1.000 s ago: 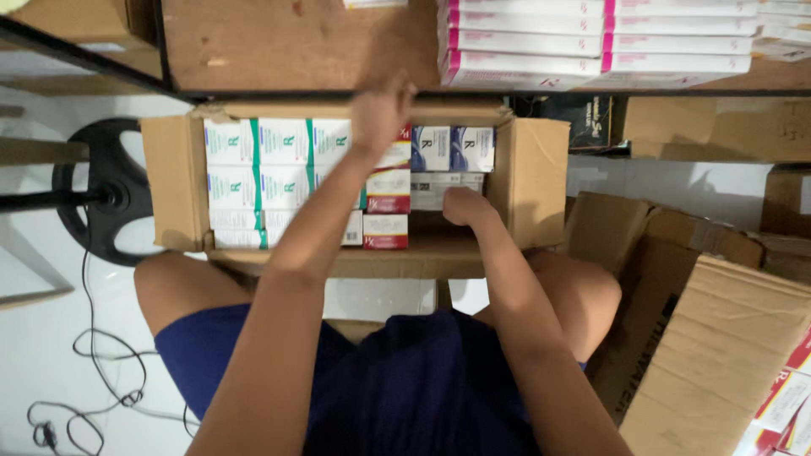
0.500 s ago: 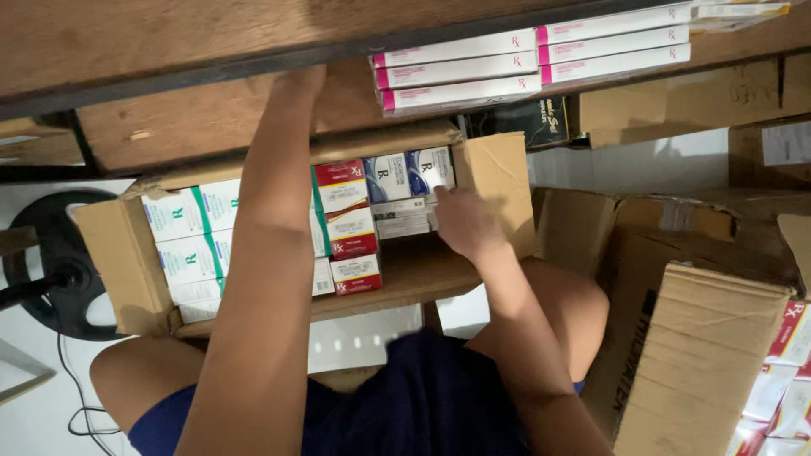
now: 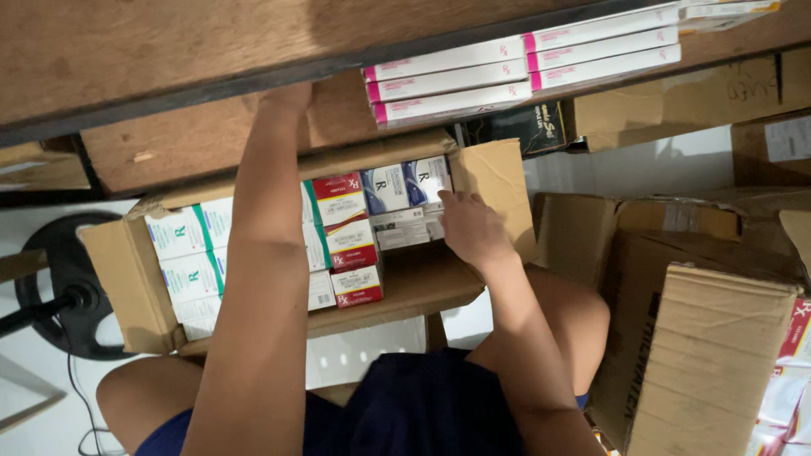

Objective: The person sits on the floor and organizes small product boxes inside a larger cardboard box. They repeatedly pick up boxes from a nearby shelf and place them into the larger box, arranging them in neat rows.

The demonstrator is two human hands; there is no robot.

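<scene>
An open cardboard carton (image 3: 127,279) stands in front of my knees, packed with small medicine boxes: green-and-white ones (image 3: 182,253) at the left, red-and-white ones (image 3: 346,245) in the middle, blue-and-white ones (image 3: 405,181) at the far right. My right hand (image 3: 469,228) lies on the pale grey boxes (image 3: 401,228) at the carton's right side, fingers spread over their tops. My left hand (image 3: 291,93) reaches up past the carton to the wooden shelf (image 3: 169,51). Its fingers are hidden behind the shelf's edge.
Flat white boxes with pink ends (image 3: 524,67) are stacked on the shelf above. A dark box (image 3: 524,127) sits behind the carton. Large closed cardboard cartons (image 3: 710,355) crowd the right side. A black round stand base (image 3: 59,287) with a cable lies on the white floor at the left.
My left arm has risen from the carton's far edge to the shelf, and my view has tilted upward. My right hand has stayed on the boxes at the carton's right.
</scene>
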